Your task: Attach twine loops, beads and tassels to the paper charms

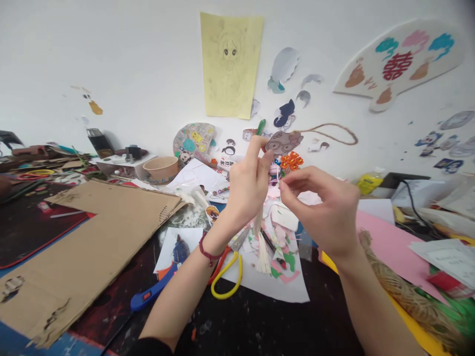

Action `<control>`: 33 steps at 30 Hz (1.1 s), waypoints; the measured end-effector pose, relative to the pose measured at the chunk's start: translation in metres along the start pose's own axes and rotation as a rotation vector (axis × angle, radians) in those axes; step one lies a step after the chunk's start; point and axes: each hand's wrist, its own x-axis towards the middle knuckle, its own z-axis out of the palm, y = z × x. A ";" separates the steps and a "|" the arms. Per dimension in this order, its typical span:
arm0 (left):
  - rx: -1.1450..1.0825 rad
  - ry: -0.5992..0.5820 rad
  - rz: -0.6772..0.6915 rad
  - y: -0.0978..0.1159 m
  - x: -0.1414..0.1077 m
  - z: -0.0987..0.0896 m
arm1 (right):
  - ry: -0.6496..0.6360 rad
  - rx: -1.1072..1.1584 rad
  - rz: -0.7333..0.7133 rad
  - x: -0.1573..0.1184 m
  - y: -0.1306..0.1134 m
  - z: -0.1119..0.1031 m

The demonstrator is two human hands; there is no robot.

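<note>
- A slim green piece (261, 127) is poking up at twelve o'clock from the left hand (249, 185), whose fingers are curling closed around it.
- The right hand (322, 207) is hovering at three o'clock, thumb and forefinger nearly meeting; whether they are pinching anything, I cannot tell.
- A gray cartoon-animal ornament (285, 143) is showing at one o'clock, near the left fingertips.
- Orange craft flowers (291, 161) are standing at two o'clock.
- Scissors (239, 262) are lying at six o'clock, a blue glue gun (171, 273) at seven.
</note>
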 end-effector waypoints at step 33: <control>-0.438 -0.040 -0.177 0.005 0.011 -0.018 | 0.128 -0.324 -0.338 -0.001 0.036 0.003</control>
